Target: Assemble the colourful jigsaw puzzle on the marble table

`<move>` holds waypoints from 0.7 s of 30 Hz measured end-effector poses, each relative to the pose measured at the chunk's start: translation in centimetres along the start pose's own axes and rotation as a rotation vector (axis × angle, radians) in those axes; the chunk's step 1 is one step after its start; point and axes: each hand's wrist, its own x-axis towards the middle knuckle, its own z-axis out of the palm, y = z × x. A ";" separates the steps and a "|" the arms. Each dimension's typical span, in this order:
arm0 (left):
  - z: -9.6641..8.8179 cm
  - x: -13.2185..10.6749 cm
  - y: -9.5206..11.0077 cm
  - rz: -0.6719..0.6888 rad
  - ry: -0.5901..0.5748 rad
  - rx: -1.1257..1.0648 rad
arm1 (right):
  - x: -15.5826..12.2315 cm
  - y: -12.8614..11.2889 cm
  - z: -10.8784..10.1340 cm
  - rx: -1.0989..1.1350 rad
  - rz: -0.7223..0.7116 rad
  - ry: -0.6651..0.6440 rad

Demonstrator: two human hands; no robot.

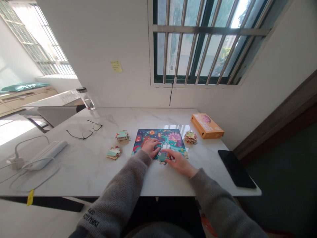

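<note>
A colourful jigsaw puzzle (166,137) lies partly put together on the white marble table (81,168). My left hand (151,147) rests on its lower left part, fingers curled down onto the pieces. My right hand (178,162) sits at the puzzle's near edge, its fingers pinching a puzzle piece (162,158) against the edge. Three small stacks of loose pieces stand around: one stack (123,136) left of the puzzle, a second stack (114,152) nearer and further left, a third stack (190,137) at the right.
An orange puzzle box (206,125) lies at the right rear. A black phone (236,168) is near the right edge. Glasses (85,131), a clear bottle (86,98), and a white power strip (44,154) with cables occupy the left side.
</note>
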 end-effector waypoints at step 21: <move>-0.4 -0.3 3.2 0.310 0.216 -0.041 | 1.0 1.6 0.2 0.473 0.255 0.418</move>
